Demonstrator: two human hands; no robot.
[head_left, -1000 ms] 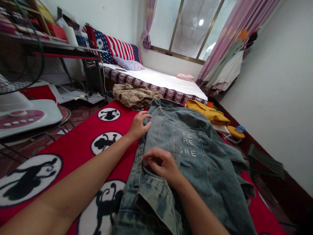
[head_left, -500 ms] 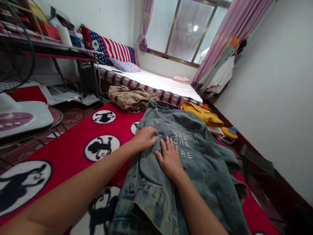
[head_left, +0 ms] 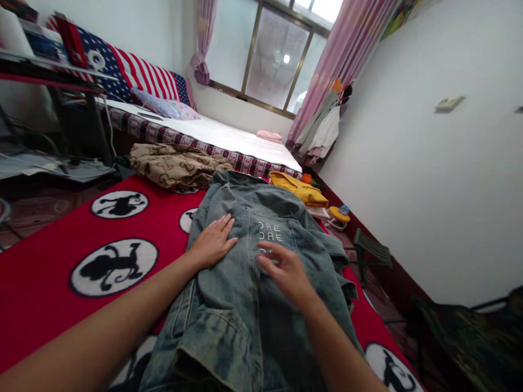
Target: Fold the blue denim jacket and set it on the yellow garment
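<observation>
A faded blue denim jacket [head_left: 245, 305] lay spread on a red blanket with black-and-white monkey roundels [head_left: 61, 239], its collar end pointing to twelve o'clock. The left hand [head_left: 212, 242] lay flat on the denim with its fingers stretched out, gripping nothing. At four o'clock from it, the right hand [head_left: 288, 272] was blurred, its fingers spread and unclenched, just below the jacket's white lettering [head_left: 269, 234]. Whether it touched the cloth could not be told. A crumpled beige patterned garment [head_left: 175, 163] sat at eleven o'clock of the jacket, and a yellow garment [head_left: 298, 188] at one o'clock. A white-sheeted mattress [head_left: 229, 133] lay beyond both.
</observation>
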